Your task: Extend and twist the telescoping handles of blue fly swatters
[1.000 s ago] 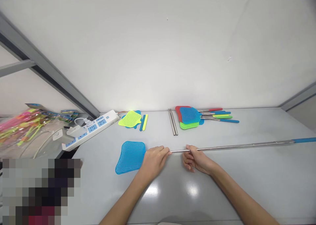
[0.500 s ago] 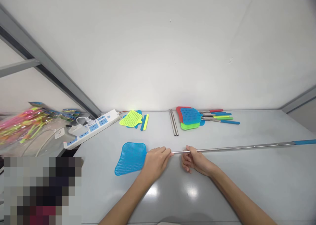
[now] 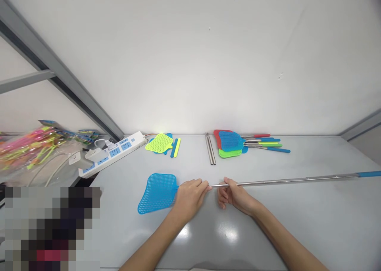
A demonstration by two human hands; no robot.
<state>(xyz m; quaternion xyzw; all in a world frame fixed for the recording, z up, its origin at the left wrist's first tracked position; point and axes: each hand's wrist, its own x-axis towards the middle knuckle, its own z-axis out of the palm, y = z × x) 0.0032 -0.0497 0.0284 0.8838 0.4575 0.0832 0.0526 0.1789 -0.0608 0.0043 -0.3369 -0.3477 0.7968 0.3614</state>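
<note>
A blue fly swatter (image 3: 159, 193) with its telescopic metal rod drawn out long lies across my hands, its blue grip reaching the right edge of view. My left hand (image 3: 192, 193) is wrapped round the rod just beside the perforated head, hiding the joint there. A short way along, my right hand (image 3: 235, 193) has the rod between thumb and fingers, the other fingers curled below. Behind my hands lie two bare metal tubes (image 3: 210, 148) and a pile of assembled fly swatters (image 3: 229, 141) in red, blue and green.
At the back left are loose yellow and blue swatter heads (image 3: 160, 143) with a blue and a yellow handle sleeve (image 3: 177, 148). A white power strip (image 3: 114, 154) with plugs runs along the table's left edge. Beyond it are plastic-wrapped colourful items (image 3: 35, 146). A wall closes off the back.
The view has shifted slightly. Both hands keep their hold on the swatter's rod, with the right hand's fingers curled a little differently. Nothing else has visibly moved.
</note>
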